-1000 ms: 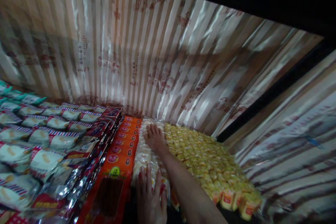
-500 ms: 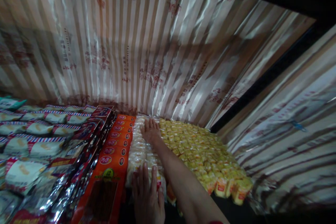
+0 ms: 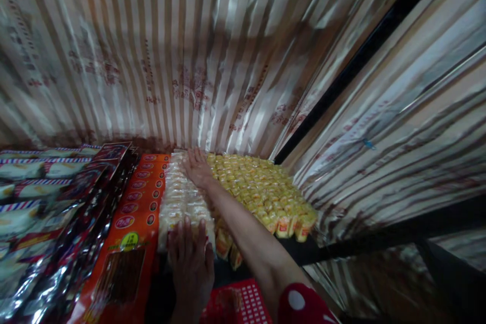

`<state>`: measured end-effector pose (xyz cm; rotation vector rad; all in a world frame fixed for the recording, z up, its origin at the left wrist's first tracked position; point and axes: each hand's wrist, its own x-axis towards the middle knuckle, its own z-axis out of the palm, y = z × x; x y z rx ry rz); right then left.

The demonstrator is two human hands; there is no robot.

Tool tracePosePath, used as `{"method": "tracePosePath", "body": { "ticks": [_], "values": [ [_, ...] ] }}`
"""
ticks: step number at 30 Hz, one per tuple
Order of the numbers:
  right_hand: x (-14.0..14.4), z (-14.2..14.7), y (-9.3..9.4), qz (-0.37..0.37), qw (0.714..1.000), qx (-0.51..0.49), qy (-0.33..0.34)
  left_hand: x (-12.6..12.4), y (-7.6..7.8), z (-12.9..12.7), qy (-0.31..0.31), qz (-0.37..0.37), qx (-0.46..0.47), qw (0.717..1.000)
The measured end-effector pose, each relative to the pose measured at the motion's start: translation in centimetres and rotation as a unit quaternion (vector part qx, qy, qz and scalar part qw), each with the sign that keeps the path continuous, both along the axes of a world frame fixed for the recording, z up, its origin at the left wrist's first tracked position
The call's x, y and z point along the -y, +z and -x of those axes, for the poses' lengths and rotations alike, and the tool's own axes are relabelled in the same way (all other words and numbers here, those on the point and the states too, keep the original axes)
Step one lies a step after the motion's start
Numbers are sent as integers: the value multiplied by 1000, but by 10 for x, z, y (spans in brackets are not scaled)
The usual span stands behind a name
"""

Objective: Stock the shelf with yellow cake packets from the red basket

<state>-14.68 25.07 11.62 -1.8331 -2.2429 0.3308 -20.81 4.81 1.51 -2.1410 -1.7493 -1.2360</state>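
Rows of clear-wrapped white snack packets [image 3: 176,202] lie on the dark shelf in a narrow block. My right hand [image 3: 197,167] rests flat on the far end of this block, its fingers spread out toward the striped sheeting. Against the near end, my left hand [image 3: 192,258] is upright with its fingers stretched and its palm facing the packets. Neither hand grips anything. Just right of the block are yellow-wrapped snack packets [image 3: 254,182] in tight rows. On its left lie overlapping orange snack bags [image 3: 132,202].
Dark red bags [image 3: 98,197] and white bags with striped edges [image 3: 30,169] fill the left. Crinkled striped sheeting [image 3: 152,61] hangs behind, with a black post [image 3: 341,81] at the corner. A red basket [image 3: 252,298] shows below the shelf edge.
The view has swung right and down, so the goods appear further left and the red basket shows. Both hands keep about the same places at the white packets.
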Motion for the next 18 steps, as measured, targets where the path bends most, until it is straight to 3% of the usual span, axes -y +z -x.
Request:
{"method": "tracePosePath", "body": {
  "ticks": [4,6,8,10,13,15,18],
  "values": [
    [25,-51,30,-66,997,-8,-24,7,8,-4,-9,15,-12,1000],
    [54,-79,38,-147,987,-51,-50,9,11,-6,-13,13,-7,1000],
    [97,-103,36,-248,954,-130,-112,9,13,-8,-24,1,-1,1000],
    [147,-119,23,-307,913,-202,-178,9,12,-8,-35,-24,-4,999],
    [218,-134,-14,-312,890,-224,-245,8,9,-6,-45,-69,-28,996],
    [252,-138,-42,-297,894,-207,-263,10,7,-5,-47,-80,-43,995],
    [279,-137,-74,-271,913,-184,-243,20,3,-10,-56,-72,-50,995]
  ]
}}
